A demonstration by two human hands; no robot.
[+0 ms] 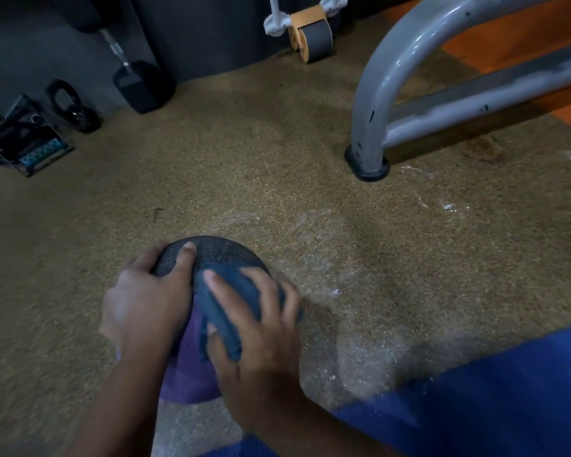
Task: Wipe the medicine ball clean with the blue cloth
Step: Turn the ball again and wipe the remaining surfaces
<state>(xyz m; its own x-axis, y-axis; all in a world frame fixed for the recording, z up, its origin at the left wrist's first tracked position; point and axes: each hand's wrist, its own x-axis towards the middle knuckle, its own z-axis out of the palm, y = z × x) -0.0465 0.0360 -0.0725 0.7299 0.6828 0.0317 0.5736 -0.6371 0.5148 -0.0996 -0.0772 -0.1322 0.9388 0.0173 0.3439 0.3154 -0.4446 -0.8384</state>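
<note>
Medicine ball sits on the speckled brown floor, low centre of view; dark textured top, purple lower half. Left hand cups its left side, fingers curled over the surface, thumb on top. Right hand presses the blue cloth against the ball's upper right, fingers spread across the cloth, a fold of it pinched near the thumb. Grey metal frame stands on the floor to the far right. Ab roller by the back wall. Dumbbell at far left. White scuffs on the floor near the ball.
</note>
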